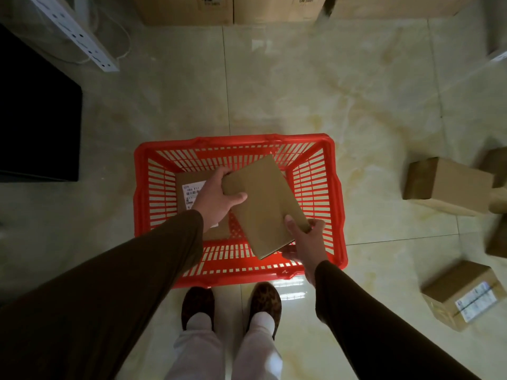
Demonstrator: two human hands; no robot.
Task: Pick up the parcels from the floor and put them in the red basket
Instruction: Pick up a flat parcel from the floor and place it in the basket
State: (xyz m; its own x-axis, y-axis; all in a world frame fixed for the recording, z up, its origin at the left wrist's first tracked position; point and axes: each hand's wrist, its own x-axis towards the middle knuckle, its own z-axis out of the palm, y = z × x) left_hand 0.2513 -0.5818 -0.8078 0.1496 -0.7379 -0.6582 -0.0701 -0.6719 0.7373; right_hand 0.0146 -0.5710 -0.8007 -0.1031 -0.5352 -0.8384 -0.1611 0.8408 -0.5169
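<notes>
A red basket (336,204) stands on the tiled floor right in front of my feet. Above its opening I hold a plain brown cardboard parcel (264,204), tilted. My left hand (218,200) grips its far left corner, and my right hand (306,242) grips its near right corner. Inside the basket lies another brown parcel with a white label (189,192), partly hidden by my left hand and wrist. More parcels lie on the floor at the right: one (444,182) farther away and one with a label (463,293) nearer.
Large cardboard cartons (233,9) line the far wall. A black block (38,119) and a white power strip (76,34) sit at the left. Further parcels (498,215) are cut off by the right edge. My shoes (230,303) stand just behind the basket.
</notes>
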